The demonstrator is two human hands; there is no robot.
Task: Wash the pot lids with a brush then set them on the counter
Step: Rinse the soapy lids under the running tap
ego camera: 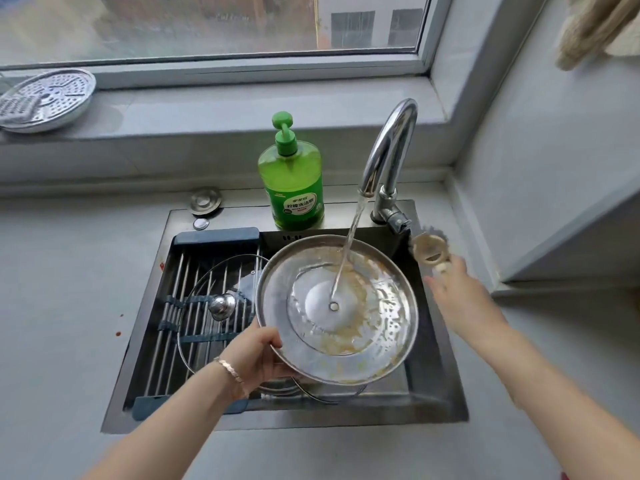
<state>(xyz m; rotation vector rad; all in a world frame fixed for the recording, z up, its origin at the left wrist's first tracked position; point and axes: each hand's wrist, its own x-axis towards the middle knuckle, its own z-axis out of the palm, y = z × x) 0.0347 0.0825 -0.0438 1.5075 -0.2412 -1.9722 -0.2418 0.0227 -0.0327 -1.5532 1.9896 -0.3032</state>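
A large steel pot lid (337, 308) is held upside down over the sink (429, 386), its inside smeared with yellowish residue. My left hand (258, 356) grips its lower left rim. Water from the faucet (389, 157) runs onto the lid's centre. A glass lid (207, 306) with a metal knob lies on the drying rack (180, 327) at the sink's left. My right hand (453, 289) reaches over the sink's right edge and holds the handle of a round beige brush (429, 249) beside the faucet base.
A green dish soap bottle (292, 174) stands behind the sink. A perforated steamer plate (45, 98) leans on the window sill at far left. A sink stopper (205, 200) lies behind the rack. Grey counter (62, 289) surrounds the sink; a wall closes the right side.
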